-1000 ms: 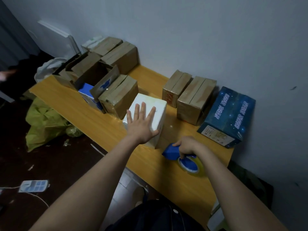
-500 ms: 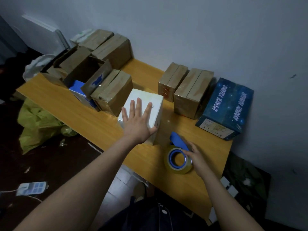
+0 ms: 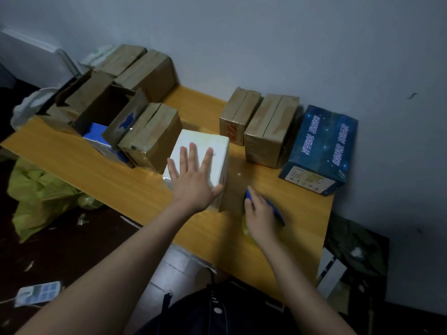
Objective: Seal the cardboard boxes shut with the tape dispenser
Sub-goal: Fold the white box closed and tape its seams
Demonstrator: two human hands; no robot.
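From the head, the left hand (image 3: 193,184) lay flat, fingers spread, on the smooth white box (image 3: 208,146), and just right of that box the blurred right hand (image 3: 262,220) covered the blue plastic dispenser (image 3: 275,211), grip impossible to tell, so a loose hold could let it slip and tape crookedly.

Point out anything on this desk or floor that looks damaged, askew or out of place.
The open cardboard box at the far left of the desk stands out: its flaps splay outward, and the near flap shows a ragged blue patch. On the floor, a crumpled yellow-green bag lies among scattered scraps.
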